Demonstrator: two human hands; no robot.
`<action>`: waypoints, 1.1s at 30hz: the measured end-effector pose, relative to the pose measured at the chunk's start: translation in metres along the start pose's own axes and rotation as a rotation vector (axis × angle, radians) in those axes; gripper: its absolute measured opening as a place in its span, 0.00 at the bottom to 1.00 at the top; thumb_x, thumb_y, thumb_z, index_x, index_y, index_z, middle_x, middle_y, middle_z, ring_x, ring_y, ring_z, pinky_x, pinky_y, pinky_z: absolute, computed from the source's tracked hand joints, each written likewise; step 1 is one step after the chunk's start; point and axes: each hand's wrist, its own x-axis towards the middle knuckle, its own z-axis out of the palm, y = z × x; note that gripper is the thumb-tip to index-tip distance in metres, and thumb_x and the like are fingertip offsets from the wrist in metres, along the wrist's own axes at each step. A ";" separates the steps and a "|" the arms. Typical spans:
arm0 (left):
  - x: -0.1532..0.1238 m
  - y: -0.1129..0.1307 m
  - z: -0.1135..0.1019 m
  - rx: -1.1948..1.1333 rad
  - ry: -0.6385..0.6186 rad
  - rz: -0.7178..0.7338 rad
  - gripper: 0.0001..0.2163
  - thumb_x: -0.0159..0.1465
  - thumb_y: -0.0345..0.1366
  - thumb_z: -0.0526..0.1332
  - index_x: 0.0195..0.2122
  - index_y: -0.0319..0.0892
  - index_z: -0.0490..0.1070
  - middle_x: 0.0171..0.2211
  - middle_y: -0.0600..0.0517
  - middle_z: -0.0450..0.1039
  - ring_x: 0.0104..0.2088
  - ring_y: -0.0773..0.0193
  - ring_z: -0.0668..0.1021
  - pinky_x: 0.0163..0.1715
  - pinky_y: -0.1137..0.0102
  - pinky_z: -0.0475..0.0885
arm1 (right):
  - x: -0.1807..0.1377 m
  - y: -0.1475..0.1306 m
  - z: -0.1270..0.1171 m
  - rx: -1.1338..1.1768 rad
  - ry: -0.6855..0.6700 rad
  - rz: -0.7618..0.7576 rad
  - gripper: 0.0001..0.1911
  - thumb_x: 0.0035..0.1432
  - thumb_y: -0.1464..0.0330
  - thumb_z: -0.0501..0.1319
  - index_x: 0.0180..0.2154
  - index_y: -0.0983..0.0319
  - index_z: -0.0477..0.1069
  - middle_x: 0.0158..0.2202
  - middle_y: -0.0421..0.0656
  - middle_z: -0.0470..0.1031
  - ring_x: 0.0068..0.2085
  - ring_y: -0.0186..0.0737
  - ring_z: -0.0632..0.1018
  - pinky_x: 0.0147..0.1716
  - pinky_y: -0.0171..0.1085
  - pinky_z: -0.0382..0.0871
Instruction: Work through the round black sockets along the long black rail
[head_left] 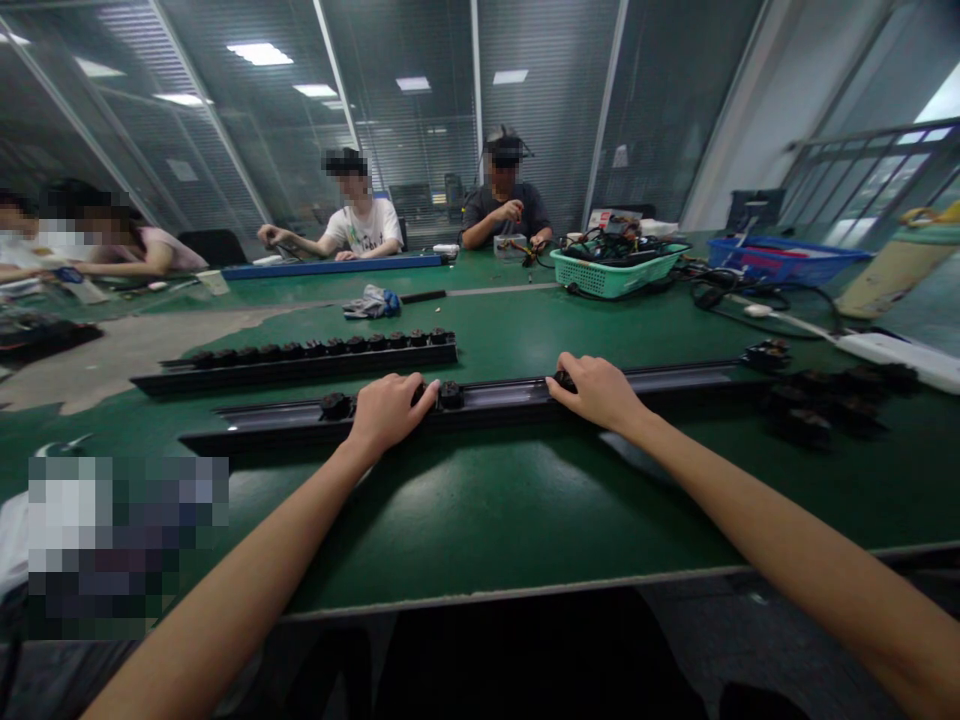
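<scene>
A long black rail (502, 394) with a shiny channel lies across the green table in front of me. My left hand (390, 408) is closed over a small black piece (418, 394) in the channel, mostly hidden by the fingers. On either side of that hand sit a black round piece (335, 405) and another black round piece (451, 395). Farther right along the rail, my right hand (598, 392) pinches a black piece (565, 381) at the channel, thumb and fingers around it.
Behind lies a second black rail (300, 368) filled with several black pieces. More loose black pieces (825, 395) are heaped at the right. Beyond are a glove (371, 302), a green basket (615, 272) of cables, a blue basket (787, 260) and a white power strip (911, 360). Several people sit opposite.
</scene>
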 end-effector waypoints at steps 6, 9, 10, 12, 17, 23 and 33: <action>0.000 0.000 0.002 -0.011 0.008 0.009 0.30 0.77 0.55 0.42 0.43 0.42 0.80 0.39 0.42 0.81 0.40 0.50 0.82 0.32 0.65 0.64 | 0.001 -0.002 -0.002 0.110 -0.031 0.112 0.12 0.71 0.57 0.55 0.44 0.58 0.69 0.37 0.49 0.80 0.37 0.50 0.78 0.33 0.40 0.60; 0.000 -0.001 0.002 -0.008 0.007 0.006 0.30 0.77 0.55 0.43 0.43 0.43 0.80 0.38 0.42 0.81 0.40 0.51 0.82 0.32 0.65 0.64 | 0.003 0.001 -0.002 0.156 -0.045 0.153 0.11 0.68 0.56 0.58 0.43 0.57 0.70 0.36 0.47 0.80 0.36 0.49 0.78 0.32 0.39 0.59; 0.000 -0.001 0.002 -0.006 0.007 0.003 0.30 0.77 0.55 0.43 0.43 0.43 0.80 0.38 0.42 0.81 0.40 0.51 0.82 0.32 0.65 0.64 | 0.004 0.003 -0.003 0.160 -0.054 0.168 0.11 0.67 0.56 0.59 0.43 0.57 0.70 0.36 0.47 0.79 0.36 0.49 0.78 0.32 0.39 0.59; 0.000 -0.001 0.002 -0.004 0.007 0.002 0.30 0.77 0.56 0.43 0.43 0.43 0.80 0.38 0.42 0.81 0.40 0.51 0.82 0.32 0.65 0.64 | 0.004 0.006 -0.003 0.162 -0.065 0.191 0.11 0.66 0.56 0.60 0.43 0.57 0.70 0.35 0.47 0.79 0.36 0.48 0.77 0.32 0.39 0.59; 0.000 -0.001 0.002 0.004 0.005 0.006 0.30 0.77 0.56 0.42 0.44 0.42 0.80 0.39 0.42 0.82 0.40 0.51 0.82 0.32 0.66 0.63 | 0.005 0.010 -0.004 0.156 -0.093 0.184 0.11 0.65 0.56 0.61 0.43 0.56 0.70 0.35 0.46 0.79 0.36 0.47 0.77 0.32 0.38 0.59; 0.000 -0.001 0.002 0.019 0.007 0.011 0.30 0.77 0.55 0.43 0.43 0.42 0.80 0.38 0.42 0.82 0.40 0.51 0.82 0.32 0.66 0.62 | 0.005 0.011 -0.007 0.116 -0.099 0.202 0.11 0.66 0.56 0.61 0.43 0.57 0.70 0.35 0.46 0.79 0.35 0.46 0.77 0.31 0.37 0.58; 0.000 -0.001 0.001 0.005 0.005 0.009 0.30 0.77 0.55 0.43 0.43 0.42 0.80 0.38 0.42 0.81 0.39 0.51 0.82 0.32 0.66 0.63 | 0.006 0.026 -0.008 0.131 -0.151 0.197 0.12 0.64 0.56 0.61 0.43 0.56 0.69 0.37 0.47 0.80 0.38 0.48 0.78 0.34 0.38 0.62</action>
